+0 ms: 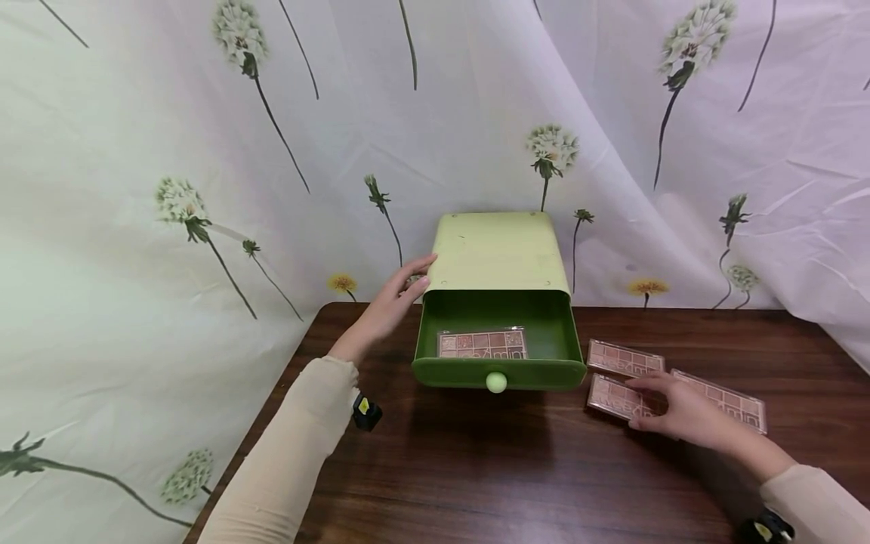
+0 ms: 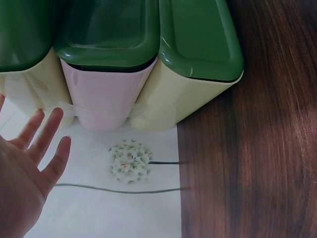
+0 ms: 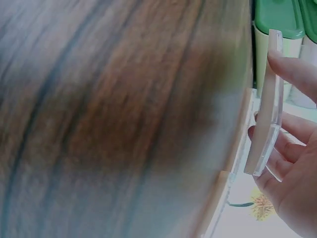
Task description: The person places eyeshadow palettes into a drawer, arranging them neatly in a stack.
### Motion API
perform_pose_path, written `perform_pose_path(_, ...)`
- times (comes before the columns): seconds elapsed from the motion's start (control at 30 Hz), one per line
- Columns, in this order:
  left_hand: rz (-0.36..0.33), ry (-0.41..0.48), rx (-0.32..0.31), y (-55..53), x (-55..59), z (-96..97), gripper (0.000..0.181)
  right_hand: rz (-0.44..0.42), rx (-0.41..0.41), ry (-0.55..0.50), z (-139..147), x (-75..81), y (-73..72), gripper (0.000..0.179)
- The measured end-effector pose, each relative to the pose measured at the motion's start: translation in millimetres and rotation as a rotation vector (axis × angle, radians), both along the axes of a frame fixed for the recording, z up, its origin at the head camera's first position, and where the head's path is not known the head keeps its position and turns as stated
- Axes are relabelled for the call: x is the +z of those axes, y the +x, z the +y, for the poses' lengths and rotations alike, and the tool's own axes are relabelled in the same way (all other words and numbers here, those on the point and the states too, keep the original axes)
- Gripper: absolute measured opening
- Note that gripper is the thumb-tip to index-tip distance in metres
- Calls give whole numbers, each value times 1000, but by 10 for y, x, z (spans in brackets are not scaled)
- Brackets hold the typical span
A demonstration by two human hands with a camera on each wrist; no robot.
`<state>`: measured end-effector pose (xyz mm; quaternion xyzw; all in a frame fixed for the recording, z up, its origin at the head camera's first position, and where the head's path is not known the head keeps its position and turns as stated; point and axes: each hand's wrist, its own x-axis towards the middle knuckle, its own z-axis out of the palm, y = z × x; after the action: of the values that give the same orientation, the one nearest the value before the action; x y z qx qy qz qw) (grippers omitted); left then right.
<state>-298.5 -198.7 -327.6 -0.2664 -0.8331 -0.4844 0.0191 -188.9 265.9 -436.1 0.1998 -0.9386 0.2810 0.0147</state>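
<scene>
My left hand touches the upper left side of a pale yellow storage box, its fingers extended. The box's green drawer, with a round light-green knob, is pulled out. Inside it lies a clear-lidded eyeshadow palette. On the right, my right hand holds another eyeshadow palette by its edges between thumb and fingers. In the right wrist view this palette appears edge-on, tilted up. Two similar palettes, a back one and a right one, lie beside it.
The left wrist view shows the box as a stack, with a pink section between pale yellow ones. Everything stands on a dark wooden table. Behind hangs a white dandelion-print cloth, close to the box's back.
</scene>
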Motion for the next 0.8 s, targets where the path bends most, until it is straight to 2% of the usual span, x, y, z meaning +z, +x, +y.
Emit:
perform_pose_path(0.23,-10,4,2,1,5,11,47,17,-12,-56,35,156,96,63)
perform_pose_path(0.53,-12,8,2,16,11,9,48,162,-77,-53,78,373,227,53)
perform_pose_path(0.8,-29,1,5,3,-2,9,48,267,-54,-67,79,528,330,53)
